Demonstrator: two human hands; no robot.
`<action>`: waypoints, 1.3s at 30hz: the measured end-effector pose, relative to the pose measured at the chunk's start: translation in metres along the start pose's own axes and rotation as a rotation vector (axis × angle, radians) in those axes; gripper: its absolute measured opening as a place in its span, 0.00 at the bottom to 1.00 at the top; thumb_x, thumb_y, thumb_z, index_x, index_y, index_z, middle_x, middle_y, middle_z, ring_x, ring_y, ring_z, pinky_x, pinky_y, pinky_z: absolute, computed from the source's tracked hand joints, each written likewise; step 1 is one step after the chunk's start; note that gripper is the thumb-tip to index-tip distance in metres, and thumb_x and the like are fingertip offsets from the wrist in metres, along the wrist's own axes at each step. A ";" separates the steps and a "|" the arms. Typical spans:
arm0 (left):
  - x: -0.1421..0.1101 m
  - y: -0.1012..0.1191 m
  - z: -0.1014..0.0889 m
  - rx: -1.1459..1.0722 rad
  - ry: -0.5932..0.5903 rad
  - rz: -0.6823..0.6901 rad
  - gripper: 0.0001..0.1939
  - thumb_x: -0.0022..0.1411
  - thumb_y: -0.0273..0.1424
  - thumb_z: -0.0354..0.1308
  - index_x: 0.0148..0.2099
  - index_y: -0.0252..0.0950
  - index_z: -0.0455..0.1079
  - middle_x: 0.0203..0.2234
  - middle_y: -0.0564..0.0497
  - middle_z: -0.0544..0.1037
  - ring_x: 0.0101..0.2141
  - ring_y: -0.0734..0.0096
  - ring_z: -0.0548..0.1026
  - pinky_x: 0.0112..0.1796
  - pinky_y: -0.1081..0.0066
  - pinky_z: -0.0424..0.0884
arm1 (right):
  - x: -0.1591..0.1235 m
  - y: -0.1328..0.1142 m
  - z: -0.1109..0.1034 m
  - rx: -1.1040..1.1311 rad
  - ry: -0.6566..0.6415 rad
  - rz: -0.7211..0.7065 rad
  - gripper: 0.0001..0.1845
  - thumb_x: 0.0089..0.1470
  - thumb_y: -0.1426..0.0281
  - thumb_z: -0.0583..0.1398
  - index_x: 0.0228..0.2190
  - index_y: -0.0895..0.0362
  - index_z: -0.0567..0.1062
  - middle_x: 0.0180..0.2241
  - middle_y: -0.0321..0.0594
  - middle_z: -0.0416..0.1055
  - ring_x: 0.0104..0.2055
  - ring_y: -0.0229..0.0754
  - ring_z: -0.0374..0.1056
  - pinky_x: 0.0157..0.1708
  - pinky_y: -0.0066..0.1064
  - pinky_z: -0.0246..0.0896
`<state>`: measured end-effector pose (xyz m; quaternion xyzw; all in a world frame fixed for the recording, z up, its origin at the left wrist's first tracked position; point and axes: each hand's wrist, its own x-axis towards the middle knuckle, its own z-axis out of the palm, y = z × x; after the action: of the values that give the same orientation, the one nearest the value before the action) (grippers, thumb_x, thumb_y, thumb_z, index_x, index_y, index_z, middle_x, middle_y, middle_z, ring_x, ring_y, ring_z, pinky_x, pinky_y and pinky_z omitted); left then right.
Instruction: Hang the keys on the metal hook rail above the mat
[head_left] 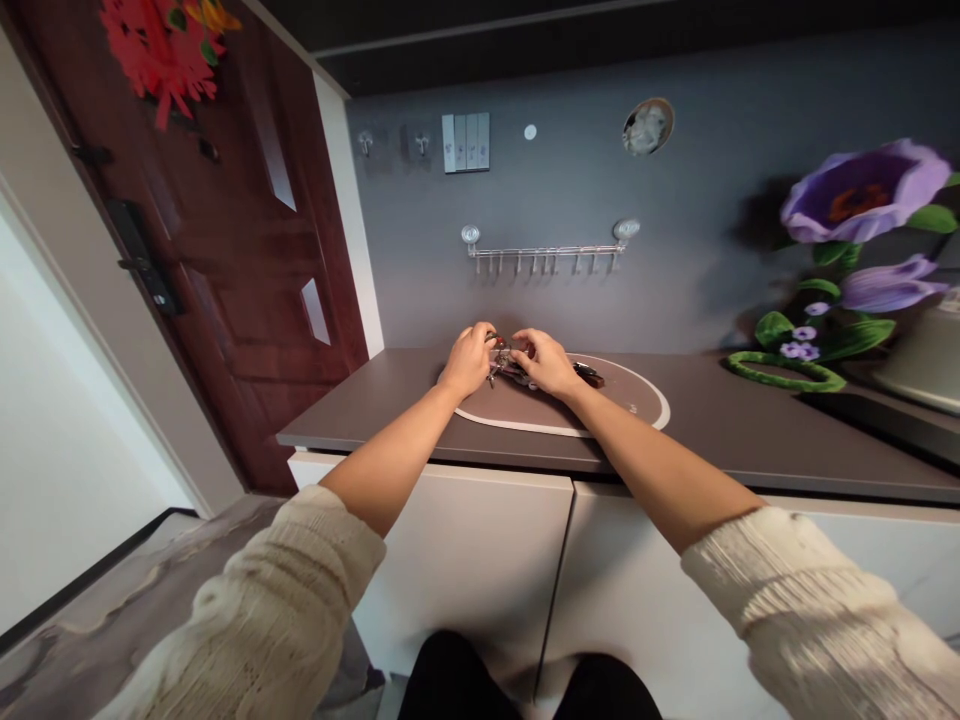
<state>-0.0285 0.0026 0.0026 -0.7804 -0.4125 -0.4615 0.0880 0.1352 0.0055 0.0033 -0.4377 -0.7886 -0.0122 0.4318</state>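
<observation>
On the counter, toward the wall, lies an oval brown mat with a pale rim. A small bunch of keys with metal parts is between my two hands, just above or on the mat. My left hand is closed on its left side, with fingers curled and metal bits showing below the fingertips. My right hand is closed on the other side, thumb and fingers pinched at the bunch. Just right of this hand lie small dark items on the mat, their kind unclear. The fingers partly hide the keys.
A clear rail with several hooks is fixed to the wall above the mat. Purple fabric flowers stand at the right by a pale lampshade-like object. A dark red door is at the left. White cabinet doors are below.
</observation>
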 end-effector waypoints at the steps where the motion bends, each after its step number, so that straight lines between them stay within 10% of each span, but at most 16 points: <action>1: 0.000 0.000 0.000 -0.003 0.008 0.005 0.09 0.61 0.25 0.43 0.44 0.34 0.60 0.38 0.45 0.71 0.41 0.67 0.67 0.43 0.69 0.63 | 0.000 0.000 0.001 0.000 -0.003 -0.002 0.15 0.49 0.69 0.56 0.40 0.59 0.69 0.36 0.43 0.67 0.30 0.37 0.61 0.36 0.29 0.56; 16: 0.000 -0.005 0.004 -0.017 0.143 -0.040 0.07 0.61 0.26 0.45 0.42 0.36 0.59 0.37 0.45 0.71 0.41 0.65 0.68 0.42 0.67 0.64 | 0.004 0.001 -0.002 0.178 0.057 0.025 0.08 0.50 0.67 0.53 0.26 0.58 0.68 0.29 0.39 0.65 0.32 0.37 0.59 0.35 0.29 0.54; 32: -0.004 0.006 0.001 0.109 -0.158 0.069 0.10 0.59 0.35 0.48 0.30 0.36 0.66 0.28 0.49 0.72 0.35 0.66 0.67 0.39 0.66 0.61 | 0.006 -0.001 -0.008 0.293 0.235 0.018 0.11 0.54 0.63 0.49 0.29 0.57 0.65 0.29 0.39 0.66 0.32 0.38 0.60 0.36 0.30 0.55; 39: 0.000 0.006 0.000 -0.014 -0.077 0.052 0.13 0.61 0.37 0.45 0.36 0.37 0.68 0.33 0.50 0.74 0.37 0.68 0.67 0.41 0.67 0.61 | 0.005 -0.003 -0.009 0.160 0.157 -0.058 0.10 0.53 0.66 0.50 0.29 0.57 0.69 0.30 0.41 0.70 0.34 0.40 0.63 0.37 0.31 0.56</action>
<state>-0.0243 -0.0018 0.0040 -0.8086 -0.3920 -0.4317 0.0784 0.1383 0.0038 0.0139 -0.3765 -0.7632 0.0038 0.5251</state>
